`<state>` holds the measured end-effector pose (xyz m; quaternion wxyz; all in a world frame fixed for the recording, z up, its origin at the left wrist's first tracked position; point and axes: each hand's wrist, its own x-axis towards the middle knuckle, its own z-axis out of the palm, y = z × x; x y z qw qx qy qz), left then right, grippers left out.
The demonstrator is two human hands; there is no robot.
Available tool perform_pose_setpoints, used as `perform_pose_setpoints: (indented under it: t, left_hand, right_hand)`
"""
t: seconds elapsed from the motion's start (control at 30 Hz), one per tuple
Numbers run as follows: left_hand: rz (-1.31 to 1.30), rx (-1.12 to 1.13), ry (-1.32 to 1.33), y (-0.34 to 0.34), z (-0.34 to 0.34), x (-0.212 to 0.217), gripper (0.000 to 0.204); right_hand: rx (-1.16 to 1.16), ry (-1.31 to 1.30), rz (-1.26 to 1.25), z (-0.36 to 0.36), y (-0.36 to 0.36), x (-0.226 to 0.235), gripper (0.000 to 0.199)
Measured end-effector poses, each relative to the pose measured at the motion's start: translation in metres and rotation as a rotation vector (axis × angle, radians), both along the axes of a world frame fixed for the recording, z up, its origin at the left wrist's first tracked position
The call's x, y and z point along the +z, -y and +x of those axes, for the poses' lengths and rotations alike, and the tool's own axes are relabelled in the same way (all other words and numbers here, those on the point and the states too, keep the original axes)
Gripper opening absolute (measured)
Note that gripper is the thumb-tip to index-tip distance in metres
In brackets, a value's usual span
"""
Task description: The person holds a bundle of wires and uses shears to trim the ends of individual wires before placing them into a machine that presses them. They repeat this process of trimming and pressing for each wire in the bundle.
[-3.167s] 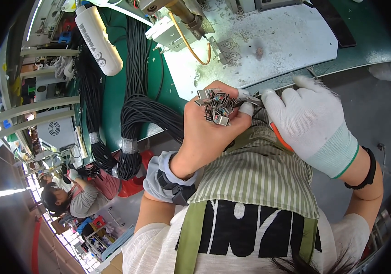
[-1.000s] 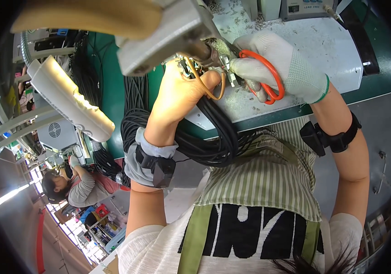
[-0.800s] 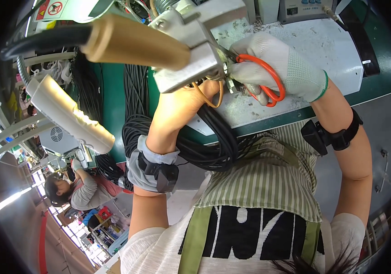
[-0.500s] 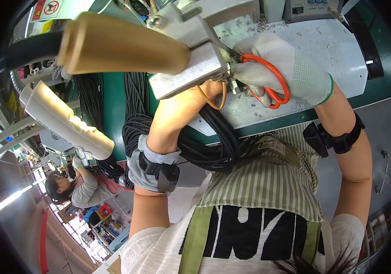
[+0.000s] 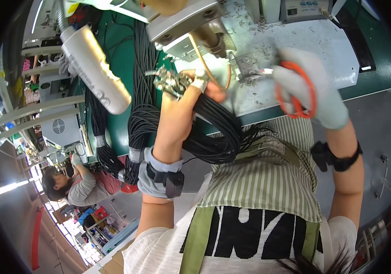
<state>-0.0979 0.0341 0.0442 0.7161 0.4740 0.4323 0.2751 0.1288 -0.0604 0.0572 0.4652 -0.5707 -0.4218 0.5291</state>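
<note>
My right hand [image 5: 302, 82], in a white glove and smeared by motion, grips red-handled scissors [image 5: 313, 93]. A short bright tip sticks out to the left of the glove, over the pale work plate [image 5: 259, 102]. My bare left hand [image 5: 182, 98] is below the grey metal press head [image 5: 184, 23], with a white wrap on one finger. It appears closed round a bundle of black cables [image 5: 218, 130] that hangs toward my lap. Shiny metal connectors [image 5: 172, 82] cluster at its left side. Its other fingers are partly hidden. A thin tan cable [image 5: 197, 50] loops beside the press.
A lit white tubular lamp [image 5: 96, 68] hangs at the left. More black cables [image 5: 143, 68] run across the green bench [image 5: 118, 98]. A grey control box [image 5: 302, 10] stands at the back right. Small scraps litter the plate. Another person [image 5: 83, 185] sits at the far left.
My right hand has moved right and slightly down with the scissors, away from the press. My left hand has come out from under the press head. The view has shifted, and more of the bench shows.
</note>
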Motion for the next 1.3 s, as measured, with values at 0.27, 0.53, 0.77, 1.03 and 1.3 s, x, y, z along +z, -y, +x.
perform_pose_setpoints:
  t: [0.27,0.53,0.77,1.03,1.3]
  left_hand:
    - [0.015,-0.419,-0.047,0.051,-0.006,0.030,0.043]
    - [0.027,-0.395,-0.044,0.066,-0.013,0.030,0.040]
    - [0.110,-0.584,0.074,0.065,-0.016,0.026,0.028]
    - [0.578,-0.315,-0.067,0.086,-0.004,0.032,0.020]
    - [0.564,-0.404,-0.122,0.089,0.003,0.036,0.016]
  right_hand:
    - [-0.183,0.631,0.175,-0.039,0.047,0.034,0.016]
    - [-0.012,0.374,0.215,-0.051,0.058,0.021,0.018]
    - [0.051,0.523,0.475,-0.044,0.071,0.018,0.010]
    - [-0.043,-0.019,-0.046,-0.054,0.080,0.024,0.010]
    - [0.089,-0.168,-0.139,-0.044,0.076,0.046,0.013]
